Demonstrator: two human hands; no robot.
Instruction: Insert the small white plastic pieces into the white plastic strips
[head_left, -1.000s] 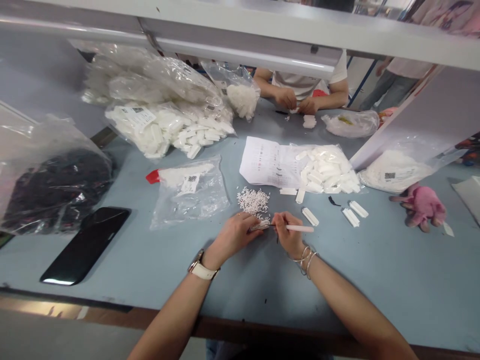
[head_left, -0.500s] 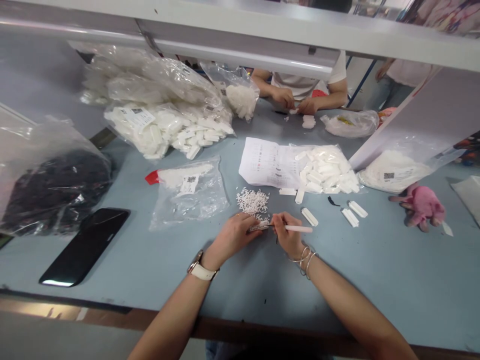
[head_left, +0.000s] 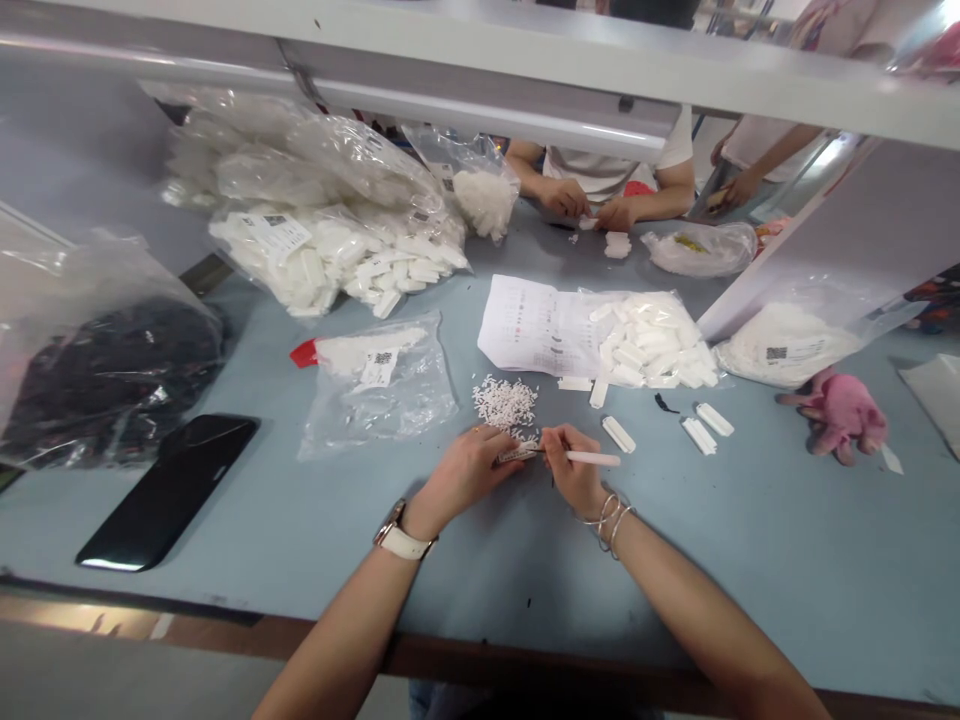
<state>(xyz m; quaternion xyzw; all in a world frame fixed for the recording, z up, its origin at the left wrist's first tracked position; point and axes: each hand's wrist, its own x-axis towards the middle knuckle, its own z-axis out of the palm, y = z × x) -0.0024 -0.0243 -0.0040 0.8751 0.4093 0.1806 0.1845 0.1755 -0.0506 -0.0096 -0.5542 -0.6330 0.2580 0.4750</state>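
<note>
Your blue-grey table [head_left: 450, 600] carries a heap of small white pieces [head_left: 504, 400] just beyond your left hand [head_left: 466, 468]. Farther out to that hand's left you have a labelled clear bag [head_left: 375, 385]; well to its left lies a glossy black slab [head_left: 169, 490]. Beyond your right hand [head_left: 574, 468] are a printed sheet [head_left: 521, 325] and a bag of white parts [head_left: 656, 345]. To that hand's right lie loose white parts [head_left: 619, 434] and, well apart, a pink item [head_left: 847, 410].
</note>
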